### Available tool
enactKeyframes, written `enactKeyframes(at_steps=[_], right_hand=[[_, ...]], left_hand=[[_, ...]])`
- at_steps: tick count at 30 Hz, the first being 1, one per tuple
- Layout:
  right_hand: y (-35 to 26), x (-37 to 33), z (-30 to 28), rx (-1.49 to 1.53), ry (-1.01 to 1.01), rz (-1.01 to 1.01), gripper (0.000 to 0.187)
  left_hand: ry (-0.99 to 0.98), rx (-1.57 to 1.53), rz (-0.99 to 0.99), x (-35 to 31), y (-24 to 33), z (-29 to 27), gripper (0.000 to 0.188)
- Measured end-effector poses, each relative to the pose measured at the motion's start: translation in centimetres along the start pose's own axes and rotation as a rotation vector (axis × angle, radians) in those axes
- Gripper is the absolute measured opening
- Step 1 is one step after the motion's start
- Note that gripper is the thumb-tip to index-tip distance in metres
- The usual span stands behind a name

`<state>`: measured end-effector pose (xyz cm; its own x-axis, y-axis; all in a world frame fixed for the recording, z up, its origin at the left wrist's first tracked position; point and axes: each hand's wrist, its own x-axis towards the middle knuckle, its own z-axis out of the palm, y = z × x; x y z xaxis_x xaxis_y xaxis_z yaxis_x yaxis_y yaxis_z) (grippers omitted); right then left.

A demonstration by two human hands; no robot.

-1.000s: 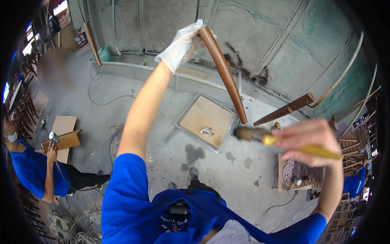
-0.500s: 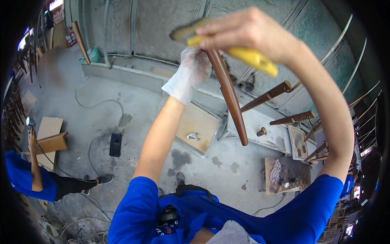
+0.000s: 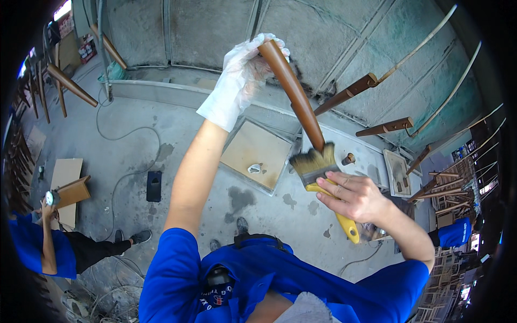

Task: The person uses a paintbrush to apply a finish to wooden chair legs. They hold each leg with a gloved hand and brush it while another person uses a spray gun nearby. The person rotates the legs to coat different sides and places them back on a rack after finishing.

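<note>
My left hand (image 3: 243, 70), in a thin translucent white glove, is closed around the upper end of a brown wooden furniture leg (image 3: 297, 97). The leg slants down to the right and narrows toward its lower end. Bare and bent around the tool, my right hand (image 3: 356, 198) grips a wide paintbrush (image 3: 312, 173) with a yellow handle. Its dark-tipped bristles meet the leg's lower end, though firm contact is hard to make out. The gloved fingertips behind the leg are partly hidden.
More brown legs (image 3: 349, 95) hang on hooks at the right, by a grey panelled wall (image 3: 210, 32). Below stand a small brown cup (image 3: 348, 159) and a stained board (image 3: 242, 145). A co-worker in blue (image 3: 37, 247) is at the left; a hose (image 3: 157, 141) crosses the floor.
My right hand has swept the paintbrush from the leg's top down to its lower end. My left hand still holds the leg, shifted slightly left and up.
</note>
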<state>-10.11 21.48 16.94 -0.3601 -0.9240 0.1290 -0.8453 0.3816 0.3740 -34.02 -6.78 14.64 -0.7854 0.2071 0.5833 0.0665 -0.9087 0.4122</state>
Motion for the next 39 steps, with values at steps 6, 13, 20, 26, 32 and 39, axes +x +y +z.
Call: enactKeyframes(at_steps=[6,13,20,26,32,39], right_hand=[[2.6,-4.8,4.1,0.735,-0.41,0.45,0.015],[10.4,1.6,-5.6,0.973,-0.38,0.27,0.018],[10.4,10.4,-1.7,1.143,-0.209,-0.126,0.016],[10.5,17.1,4.6,1.283,-0.148,-0.354,0.011],[20.7,25.5,-3.9,0.874,0.263,-0.2,0.018],[18.9,25.6,-5.5,0.056,0.458,-0.337,0.017]], left_hand=[[0.082,0.101,0.051,1.7,0.4,-1.4,0.032],[0.068,-0.045,0.008,1.2,2.3,-2.1,0.045],[0.164,0.129,-0.14,1.0,6.3,-2.4,0.066],[0.118,-0.029,-0.355,1.3,9.5,-2.8,0.069],[0.206,-0.188,-0.399,0.1,10.3,-3.0,0.063],[0.153,-0.053,-0.354,-1.2,10.7,-0.8,0.067]])
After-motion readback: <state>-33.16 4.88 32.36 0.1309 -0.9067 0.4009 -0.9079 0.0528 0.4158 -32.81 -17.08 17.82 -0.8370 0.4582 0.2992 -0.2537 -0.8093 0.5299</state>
